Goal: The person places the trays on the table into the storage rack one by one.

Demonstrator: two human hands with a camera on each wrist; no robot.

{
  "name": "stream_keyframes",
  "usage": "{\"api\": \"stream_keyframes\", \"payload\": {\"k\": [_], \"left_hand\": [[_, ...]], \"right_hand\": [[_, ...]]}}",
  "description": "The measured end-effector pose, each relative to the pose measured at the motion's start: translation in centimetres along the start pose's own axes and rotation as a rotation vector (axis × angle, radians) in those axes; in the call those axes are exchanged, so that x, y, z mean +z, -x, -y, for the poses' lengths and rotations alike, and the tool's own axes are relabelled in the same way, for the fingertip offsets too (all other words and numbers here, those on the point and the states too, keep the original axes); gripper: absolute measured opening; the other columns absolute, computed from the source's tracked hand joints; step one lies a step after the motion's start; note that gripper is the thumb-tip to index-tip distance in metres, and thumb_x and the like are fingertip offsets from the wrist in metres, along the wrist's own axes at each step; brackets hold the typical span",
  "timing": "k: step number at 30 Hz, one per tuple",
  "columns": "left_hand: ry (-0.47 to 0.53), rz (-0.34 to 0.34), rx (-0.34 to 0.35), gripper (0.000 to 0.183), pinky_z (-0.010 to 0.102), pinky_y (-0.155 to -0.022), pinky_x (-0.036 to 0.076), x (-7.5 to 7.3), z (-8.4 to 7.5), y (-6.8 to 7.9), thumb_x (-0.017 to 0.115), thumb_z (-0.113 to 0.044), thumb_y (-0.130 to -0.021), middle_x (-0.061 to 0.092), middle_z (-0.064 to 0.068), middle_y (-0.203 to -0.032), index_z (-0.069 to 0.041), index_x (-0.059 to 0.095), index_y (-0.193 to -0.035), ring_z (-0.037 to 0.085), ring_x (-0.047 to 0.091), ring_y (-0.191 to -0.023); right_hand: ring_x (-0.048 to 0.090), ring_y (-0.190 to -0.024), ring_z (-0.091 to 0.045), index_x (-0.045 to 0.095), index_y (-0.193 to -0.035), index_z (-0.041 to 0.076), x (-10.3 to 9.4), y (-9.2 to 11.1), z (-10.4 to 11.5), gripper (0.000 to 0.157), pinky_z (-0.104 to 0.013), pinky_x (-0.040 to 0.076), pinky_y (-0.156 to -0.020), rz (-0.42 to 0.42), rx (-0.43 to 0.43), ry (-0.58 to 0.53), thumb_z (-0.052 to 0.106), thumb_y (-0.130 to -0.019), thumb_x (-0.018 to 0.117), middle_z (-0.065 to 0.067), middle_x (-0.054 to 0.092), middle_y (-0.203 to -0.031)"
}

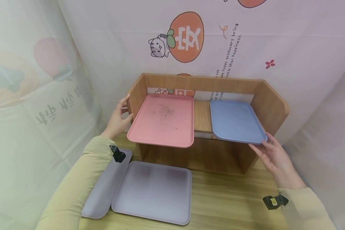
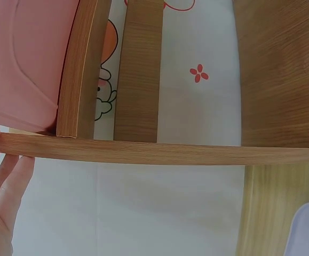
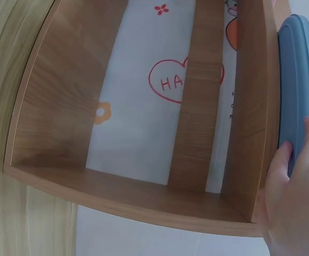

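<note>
A two-level wooden shelf (image 1: 202, 116) stands against the back curtain. My left hand (image 1: 118, 120) grips the front edge of its left side panel, thumb inside and fingers outside in the left wrist view. Beside that hand, a pink tray (image 1: 175, 127) with dark marks lies on the upper board, its front overhanging the edge. To its right lies a blue tray (image 1: 235, 123), also jutting forward. My right hand (image 1: 280, 163) pinches the blue tray's near right corner; the right wrist view shows the thumb (image 3: 283, 157) below and a finger on top.
On the wooden table (image 1: 224, 201), a pale purple tray (image 1: 155, 195) lies in front of the shelf. Another pale purple tray (image 1: 106, 188) lies to its left, partly hidden by my left sleeve. Printed curtains (image 1: 118, 51) enclose the back and sides.
</note>
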State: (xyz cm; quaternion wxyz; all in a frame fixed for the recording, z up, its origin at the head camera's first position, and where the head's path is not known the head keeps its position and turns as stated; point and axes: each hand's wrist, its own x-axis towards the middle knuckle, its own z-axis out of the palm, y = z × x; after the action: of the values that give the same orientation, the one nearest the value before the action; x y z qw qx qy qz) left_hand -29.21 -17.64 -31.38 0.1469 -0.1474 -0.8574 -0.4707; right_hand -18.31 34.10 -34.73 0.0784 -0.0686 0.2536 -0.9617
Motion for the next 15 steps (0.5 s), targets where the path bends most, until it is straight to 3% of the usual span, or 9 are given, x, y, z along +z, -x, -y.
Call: {"api": "stream_keyframes", "payload": {"k": [8,15], "left_hand": [[-0.001,-0.002,0.01,0.077,0.055,-0.09,0.05,0.1,0.2,-0.1,0.056,0.0,-0.091,0.038,0.023,-0.136,-0.033,0.018,-0.15,0.044,0.046,-0.124],[-0.002,-0.007,0.026,0.076,0.055,-0.089,0.05,0.0,0.1,0.0,0.056,0.001,-0.091,0.039,0.024,-0.134,-0.03,0.02,-0.15,0.044,0.047,-0.122]], "right_hand": [[0.063,-0.101,-0.021,-0.01,-0.147,0.043,-0.1,-0.7,0.3,0.081,-0.041,0.053,-0.092,-0.115,-0.014,0.023,-0.005,-0.099,0.034,-0.005,0.056,-0.112],[0.064,-0.098,-0.024,-0.012,-0.148,0.04,0.1,-1.3,0.3,0.081,-0.042,0.055,-0.088,-0.117,-0.015,0.017,-0.005,-0.098,0.034,-0.01,0.06,-0.104]]}}
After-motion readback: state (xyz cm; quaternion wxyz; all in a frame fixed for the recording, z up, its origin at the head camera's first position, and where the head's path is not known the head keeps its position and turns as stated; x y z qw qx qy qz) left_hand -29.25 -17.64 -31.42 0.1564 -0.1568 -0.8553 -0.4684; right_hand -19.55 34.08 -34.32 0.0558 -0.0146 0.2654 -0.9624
